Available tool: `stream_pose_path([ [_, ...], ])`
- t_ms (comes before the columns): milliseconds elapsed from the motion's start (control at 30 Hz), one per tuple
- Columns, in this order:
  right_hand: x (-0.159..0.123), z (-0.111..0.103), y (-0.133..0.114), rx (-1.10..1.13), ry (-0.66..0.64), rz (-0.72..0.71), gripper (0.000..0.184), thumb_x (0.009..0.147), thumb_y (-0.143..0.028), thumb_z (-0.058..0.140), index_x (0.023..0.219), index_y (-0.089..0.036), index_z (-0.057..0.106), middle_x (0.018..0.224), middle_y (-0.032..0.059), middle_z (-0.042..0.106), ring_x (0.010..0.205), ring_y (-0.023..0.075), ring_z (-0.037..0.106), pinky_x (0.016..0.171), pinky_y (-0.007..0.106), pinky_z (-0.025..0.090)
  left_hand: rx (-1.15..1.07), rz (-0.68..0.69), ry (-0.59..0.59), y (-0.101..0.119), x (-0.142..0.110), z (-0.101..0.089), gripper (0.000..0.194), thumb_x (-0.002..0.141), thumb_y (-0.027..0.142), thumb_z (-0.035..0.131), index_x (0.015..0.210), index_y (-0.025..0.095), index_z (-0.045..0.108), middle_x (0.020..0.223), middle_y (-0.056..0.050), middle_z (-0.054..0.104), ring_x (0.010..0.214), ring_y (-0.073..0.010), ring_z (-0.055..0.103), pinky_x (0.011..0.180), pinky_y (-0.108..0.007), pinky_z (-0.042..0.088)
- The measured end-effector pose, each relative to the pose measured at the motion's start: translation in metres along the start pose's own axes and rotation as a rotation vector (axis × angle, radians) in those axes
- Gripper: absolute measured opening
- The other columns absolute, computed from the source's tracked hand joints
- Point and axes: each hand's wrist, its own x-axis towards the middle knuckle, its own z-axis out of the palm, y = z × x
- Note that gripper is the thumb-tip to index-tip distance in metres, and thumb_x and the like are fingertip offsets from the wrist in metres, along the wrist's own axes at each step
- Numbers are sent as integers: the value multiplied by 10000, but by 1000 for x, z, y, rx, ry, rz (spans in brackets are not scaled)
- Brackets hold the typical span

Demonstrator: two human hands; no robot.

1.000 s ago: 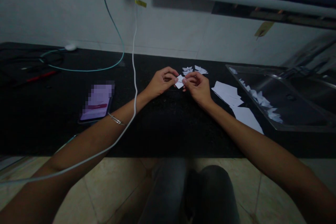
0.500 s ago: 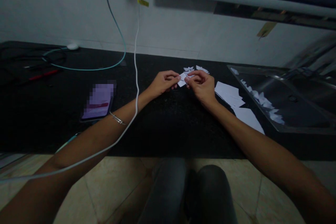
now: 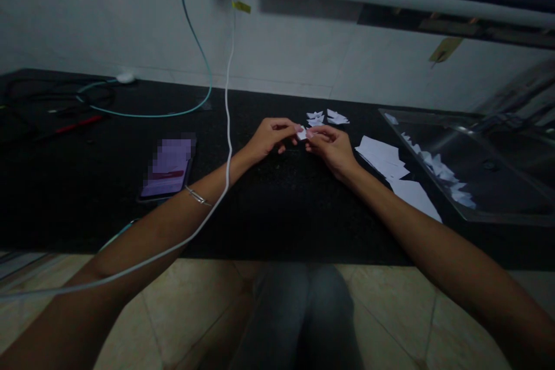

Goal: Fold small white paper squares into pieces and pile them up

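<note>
A small folded piece of white paper (image 3: 302, 133) is pinched between both hands above the black counter. My left hand (image 3: 273, 137) grips its left side with thumb and fingertips, and my right hand (image 3: 330, 147) pinches the right side. Fingers cover much of the paper, so its exact folds are hidden. Just behind the hands lie several small folded paper boats (image 3: 315, 118), with more folded paper (image 3: 337, 117) beside them. To the right of my right hand sits a stack of white paper sheets (image 3: 381, 156), and a further sheet (image 3: 415, 199) lies nearer the front.
A metal sink (image 3: 489, 185) on the right has a row of folded paper pieces (image 3: 440, 169) along its left side. A phone (image 3: 169, 167) lies left of my forearm. A white cable (image 3: 228, 98) hangs across my left arm; a red pen-like object (image 3: 80, 124) lies far left.
The paper between my hands shows a smaller area now, and my right fingers have shifted on it. The folded pieces behind are less covered. My knees have moved together; the view has shifted slightly.
</note>
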Motion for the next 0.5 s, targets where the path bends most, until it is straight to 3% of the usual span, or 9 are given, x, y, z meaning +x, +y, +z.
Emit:
stream_pose_path([
  [100, -2, 0, -2, 36, 35, -25, 340, 650, -352, 893, 925, -241, 728, 804, 12, 733, 725, 171, 678, 804, 406, 602, 3, -17, 4, -1, 0, 2, 232, 893, 310, 685, 1057, 150, 721, 800, -60, 726, 600, -102, 628, 466, -205, 408],
  [200, -2, 0, -1, 71, 57, -35, 362, 620, -324, 906, 932, -234, 745, 828, 17, 752, 742, 174, 683, 842, 416, 591, -10, -32, 21, -4, 1, 2, 374, 856, 262, 707, 1210, 150, 660, 791, -48, 740, 550, -95, 606, 464, -213, 414],
  [333, 0, 0, 2, 113, 70, -23, 294, 608, -296, 912, 861, -242, 771, 831, 13, 757, 743, 171, 681, 849, 418, 582, 5, -6, 11, -7, 2, 1, 303, 859, 297, 707, 1109, 125, 710, 799, -73, 757, 544, -91, 608, 463, -221, 415],
  [500, -3, 2, 0, 145, 73, -64, 184, 638, -269, 892, 795, -263, 797, 876, 9, 764, 784, 168, 686, 847, 397, 575, 14, 30, 26, -4, 0, 0, 269, 857, 307, 714, 1053, 129, 763, 838, -98, 777, 701, -145, 717, 492, -221, 425],
])
